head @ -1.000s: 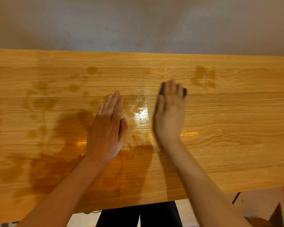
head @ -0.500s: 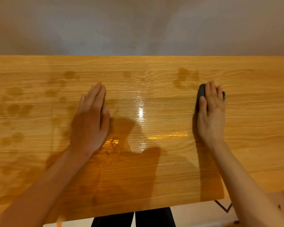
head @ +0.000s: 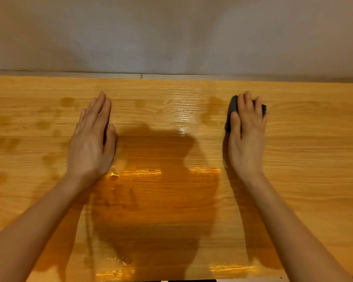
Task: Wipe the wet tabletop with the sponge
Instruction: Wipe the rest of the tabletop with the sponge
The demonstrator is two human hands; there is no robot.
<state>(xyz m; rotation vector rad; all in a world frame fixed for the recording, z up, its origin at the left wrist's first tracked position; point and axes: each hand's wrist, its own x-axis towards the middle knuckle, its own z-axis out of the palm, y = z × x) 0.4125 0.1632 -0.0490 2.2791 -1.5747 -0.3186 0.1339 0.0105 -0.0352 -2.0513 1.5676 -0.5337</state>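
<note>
The wooden tabletop [head: 304, 159] fills the view, with a glossy wet sheet across its middle and dark damp spots on the left. A dark grey sponge [head: 232, 110] lies at the right of the wet patch. My right hand [head: 246, 137] lies on top of it, fingers curved over it and thumb along its left side, pressing it to the wood. Most of the sponge is hidden under the fingers. My left hand [head: 92, 139] rests flat on the table at the left, fingers straight and together, holding nothing.
A plain grey wall [head: 171, 33] stands right behind the table's far edge. The near edge runs along the bottom of the view. Several damp blotches [head: 43, 124] dot the left part of the tabletop.
My right hand slid the sponge to the right, from the middle of the wet patch to its right edge. My left hand has stayed flat on the table.
</note>
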